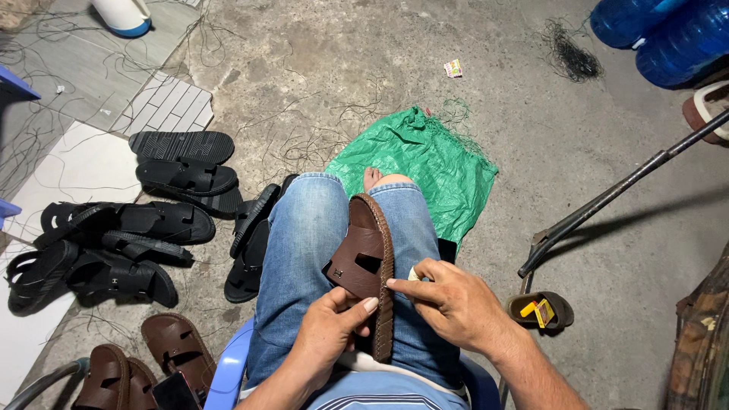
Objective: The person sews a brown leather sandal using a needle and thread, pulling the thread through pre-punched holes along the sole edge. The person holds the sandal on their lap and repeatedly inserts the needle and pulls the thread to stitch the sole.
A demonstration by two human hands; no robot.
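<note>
Brown braided-edge sandal [370,258] on lap | left hand [328,328] grips it | right hand [448,300] pinches, maybe thread

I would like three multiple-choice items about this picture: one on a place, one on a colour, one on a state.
1. Where does the brown sandal lie?
A. on the person's lap
B. on the green sack
C. among the black sandals

2. What colour is the sack on the floor?
A. red
B. green
C. white

3. How are the hands placed?
A. both in the air
B. only one touches the sandal
C. both touch the sandal

Answers:
1 A: it rests on the jeans.
2 B: it is bright green.
3 C: the left hand grips the strap side and the right hand presses the braided sole edge.
</note>
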